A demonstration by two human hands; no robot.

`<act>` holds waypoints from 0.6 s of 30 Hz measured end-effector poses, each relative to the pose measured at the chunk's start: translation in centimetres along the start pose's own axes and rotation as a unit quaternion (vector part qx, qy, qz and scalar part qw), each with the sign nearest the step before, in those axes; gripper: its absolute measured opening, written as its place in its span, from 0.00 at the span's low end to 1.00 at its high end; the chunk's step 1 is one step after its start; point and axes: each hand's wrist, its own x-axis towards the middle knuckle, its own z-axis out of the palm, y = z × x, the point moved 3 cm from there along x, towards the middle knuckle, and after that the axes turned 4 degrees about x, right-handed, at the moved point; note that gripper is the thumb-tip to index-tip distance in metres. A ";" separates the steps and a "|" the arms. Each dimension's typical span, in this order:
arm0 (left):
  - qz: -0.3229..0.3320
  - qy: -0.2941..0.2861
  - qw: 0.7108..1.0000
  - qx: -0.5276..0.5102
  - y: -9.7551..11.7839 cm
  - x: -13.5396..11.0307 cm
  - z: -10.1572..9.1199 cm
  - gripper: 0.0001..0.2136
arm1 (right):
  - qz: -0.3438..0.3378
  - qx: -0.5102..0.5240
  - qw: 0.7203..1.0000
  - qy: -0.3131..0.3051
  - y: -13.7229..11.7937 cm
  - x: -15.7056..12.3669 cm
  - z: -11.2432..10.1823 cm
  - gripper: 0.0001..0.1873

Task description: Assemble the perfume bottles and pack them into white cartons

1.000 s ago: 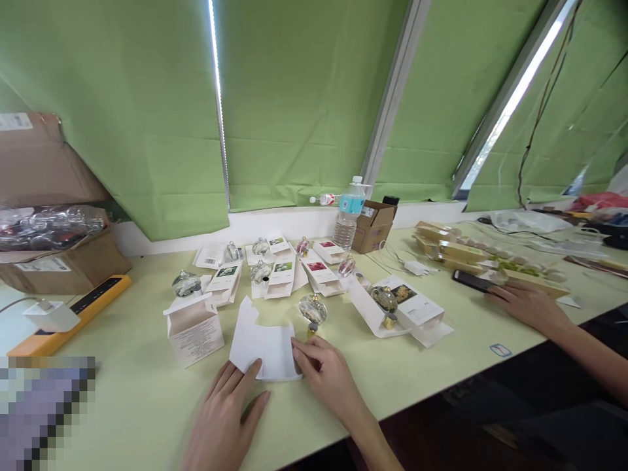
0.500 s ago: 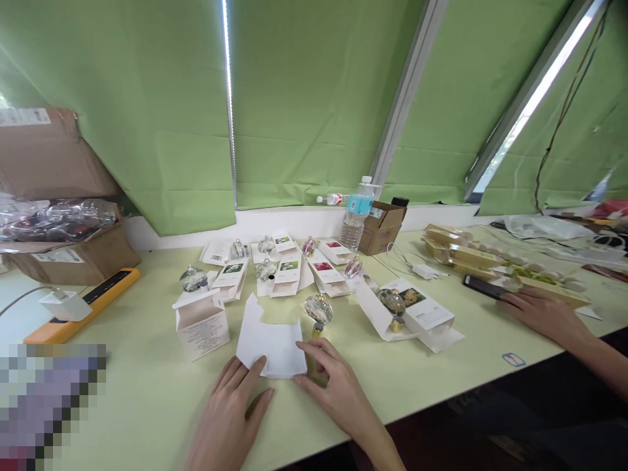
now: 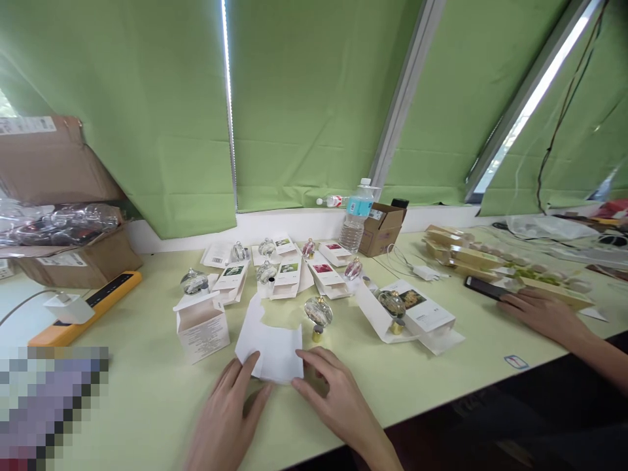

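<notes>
Between my hands is a white carton (image 3: pixel 279 356), partly unfolded, its plain inner side up and its far edge cut in a notch. My left hand (image 3: pixel 228 405) holds its near left corner, with fingertips on the face and thumb by the near edge. At the right side, the index finger and thumb of my right hand (image 3: pixel 333 392) hold the edge, bent and apart. Just beyond my right hand stand a round clear glass bottle (image 3: pixel 318 311) and a small gold cap (image 3: pixel 317 335). An open white box (image 3: pixel 202 330) stands to the left.
Several opened white boxes with glass bottles lie behind, and another opened box (image 3: pixel 432 313) lies to the right. A water bottle (image 3: pixel 354 219) and a brown carton (image 3: pixel 383 229) stand at the back. At right, another person's hand (image 3: pixel 540 314) touches a phone (image 3: pixel 483 288). A yellow power strip (image 3: pixel 108 294) lies left.
The white carton has turned and flattened slightly toward me. My left fingertips have shifted a little left along it. The gold cap shows more clearly beside my right hand.
</notes>
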 end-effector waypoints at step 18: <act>-0.075 0.055 0.993 -0.068 0.1 0.2 -1.2 0.20 | -0.079 0.116 0.983 -0.118 -1.0 -0.5 -0.2 0.24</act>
